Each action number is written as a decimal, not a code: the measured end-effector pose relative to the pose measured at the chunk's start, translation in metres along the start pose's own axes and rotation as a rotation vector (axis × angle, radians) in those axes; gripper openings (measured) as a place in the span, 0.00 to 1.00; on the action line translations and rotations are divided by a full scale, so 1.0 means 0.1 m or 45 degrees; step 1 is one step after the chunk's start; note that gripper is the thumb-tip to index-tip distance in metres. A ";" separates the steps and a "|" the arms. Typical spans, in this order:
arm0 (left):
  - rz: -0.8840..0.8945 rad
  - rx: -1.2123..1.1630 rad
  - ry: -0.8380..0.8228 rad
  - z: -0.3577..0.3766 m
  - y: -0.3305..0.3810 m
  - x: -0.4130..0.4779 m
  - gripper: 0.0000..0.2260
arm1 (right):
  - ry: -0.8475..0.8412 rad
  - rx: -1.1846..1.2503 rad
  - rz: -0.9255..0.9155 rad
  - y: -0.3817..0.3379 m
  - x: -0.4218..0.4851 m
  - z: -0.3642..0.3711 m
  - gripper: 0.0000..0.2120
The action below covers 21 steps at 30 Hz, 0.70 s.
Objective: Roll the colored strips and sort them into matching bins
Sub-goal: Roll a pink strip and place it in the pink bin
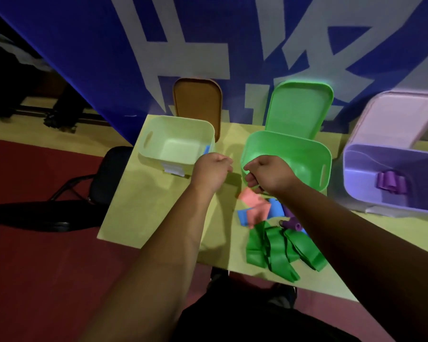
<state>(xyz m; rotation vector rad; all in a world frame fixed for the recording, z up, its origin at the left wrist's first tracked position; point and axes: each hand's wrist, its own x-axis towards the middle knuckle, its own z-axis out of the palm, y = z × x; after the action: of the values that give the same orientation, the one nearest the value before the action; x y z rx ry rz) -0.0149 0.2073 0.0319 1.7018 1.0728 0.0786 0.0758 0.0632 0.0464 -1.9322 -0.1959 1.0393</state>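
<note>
Backdrop: a blue banner [84,58] with large white characters covered the wall behind the work area. Floor: dark red floor [35,267], with a pale strip [22,124] running along the banner's foot. Furniture: one yellow-green table [139,213] and one black chair [109,174] at its left edge. Lighting was dim; the upper-left corner lay in shadow, its contents unidentifiable.
</note>
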 end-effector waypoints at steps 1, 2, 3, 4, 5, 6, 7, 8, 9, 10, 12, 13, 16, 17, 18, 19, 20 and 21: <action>-0.020 0.006 -0.010 0.10 -0.06 -0.06 0.07 | -0.008 0.002 0.017 0.10 -0.03 -0.03 0.11; -0.035 0.022 -0.023 0.19 -0.14 -0.11 0.07 | -0.018 -0.005 0.024 0.20 -0.06 -0.07 0.11; -0.051 0.046 -0.040 0.29 -0.22 -0.17 0.09 | -0.029 -0.014 0.026 0.30 -0.09 -0.10 0.11; -0.068 0.073 -0.064 0.38 -0.31 -0.22 0.09 | -0.039 -0.018 0.024 0.39 -0.13 -0.14 0.10; -0.081 0.092 -0.088 0.47 -0.38 -0.28 0.09 | -0.041 -0.036 0.019 0.48 -0.18 -0.18 0.10; -0.095 0.108 -0.108 0.56 -0.45 -0.34 0.08 | -0.036 -0.060 0.014 0.56 -0.23 -0.22 0.09; -0.109 0.109 -0.124 0.64 -0.52 -0.39 0.05 | -0.034 -0.087 0.012 0.65 -0.26 -0.26 0.08; -0.127 0.117 -0.145 0.73 -0.59 -0.42 0.05 | -0.042 -0.092 0.013 0.74 -0.28 -0.29 0.07; -0.137 0.127 -0.164 0.80 -0.66 -0.46 0.08 | -0.048 -0.126 0.017 0.83 -0.30 -0.32 0.07; -0.144 0.142 -0.188 0.87 -0.70 -0.51 0.13 | -0.043 -0.185 0.024 0.92 -0.31 -0.34 0.08; -0.152 0.156 -0.220 0.98 -0.75 -0.62 0.24 | -0.026 -0.301 0.034 1.06 -0.33 -0.39 0.08; -0.139 0.182 -0.219 1.02 -0.79 -0.65 0.29 | -0.021 -0.315 0.037 1.11 -0.34 -0.41 0.08; -0.079 0.387 -0.216 1.10 -0.94 -0.69 0.31 | 0.001 -0.338 0.029 1.22 -0.39 -0.46 0.08; -0.057 0.445 -0.202 1.12 -1.00 -0.68 0.32 | -0.008 -0.355 0.029 1.25 -0.40 -0.48 0.08; -0.041 0.485 -0.195 1.14 -1.05 -0.68 0.33 | -0.016 -0.371 0.031 1.29 -0.40 -0.50 0.08; -0.020 0.527 -0.192 1.16 -1.10 -0.68 0.34 | -0.026 -0.386 0.041 1.33 -0.40 -0.52 0.08; 0.001 0.573 -0.191 1.18 -1.13 -0.69 0.33 | -0.037 -0.395 0.052 1.36 -0.40 -0.54 0.09; 0.021 0.613 -0.188 1.21 -1.16 -0.71 0.32 | -0.045 -0.398 0.058 1.39 -0.41 -0.55 0.10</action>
<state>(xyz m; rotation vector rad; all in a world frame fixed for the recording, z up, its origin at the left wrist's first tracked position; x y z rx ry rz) -0.0636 0.0735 -0.0808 2.1071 1.0186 -0.3143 0.0550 -0.0731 -0.0242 -2.2072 -0.3536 1.1264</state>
